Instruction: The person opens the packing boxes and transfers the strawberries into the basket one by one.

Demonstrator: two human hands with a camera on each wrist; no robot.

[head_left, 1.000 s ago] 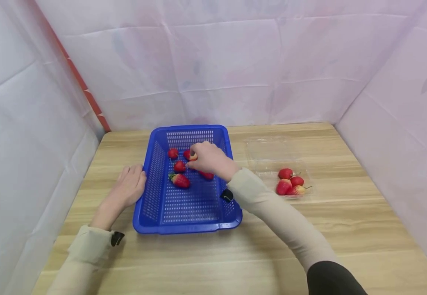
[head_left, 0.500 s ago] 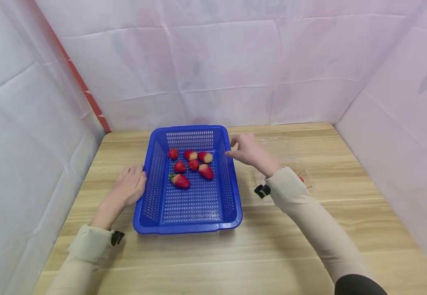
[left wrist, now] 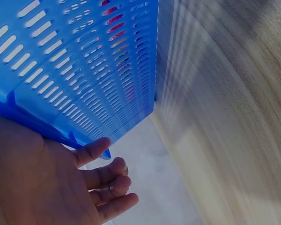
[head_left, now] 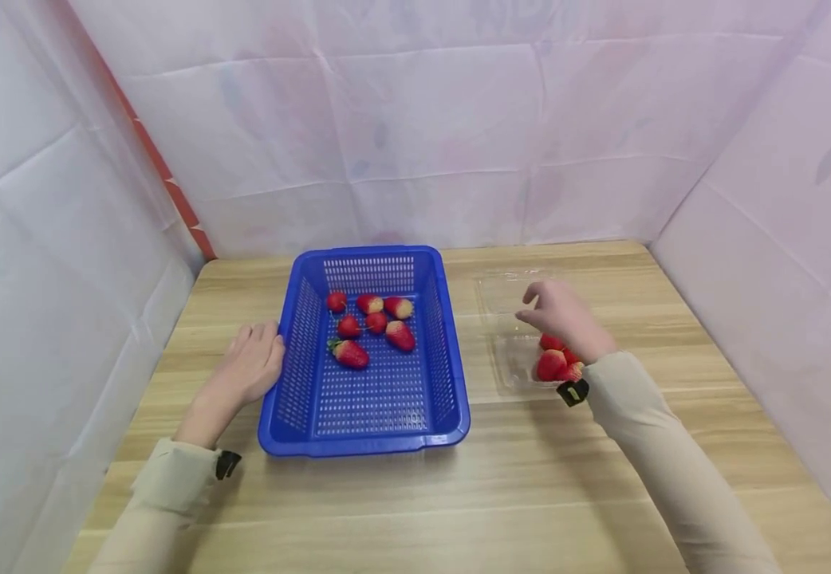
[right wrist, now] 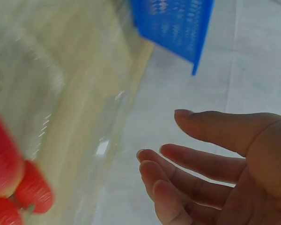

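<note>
My left hand rests against the left rim of a blue plastic basket; in the left wrist view its fingers are loosely extended beside that rim. Strawberries, one with green leaves, and small round red fruits lie inside the basket. Above a clear plastic box hovers my right hand, thumb and fingers apart with nothing between them. Several red fruits, including a strawberry, sit in the box's right part, partly hidden by that hand and wrist.
Both containers stand on a wooden table. The box's clear lid lies folded back behind it. Pale printed cloth closes off the back and both sides.
My right hand has left the basket and moved right to above the clear box. More red fruits show in the basket where it was. The left hand has stayed put.
</note>
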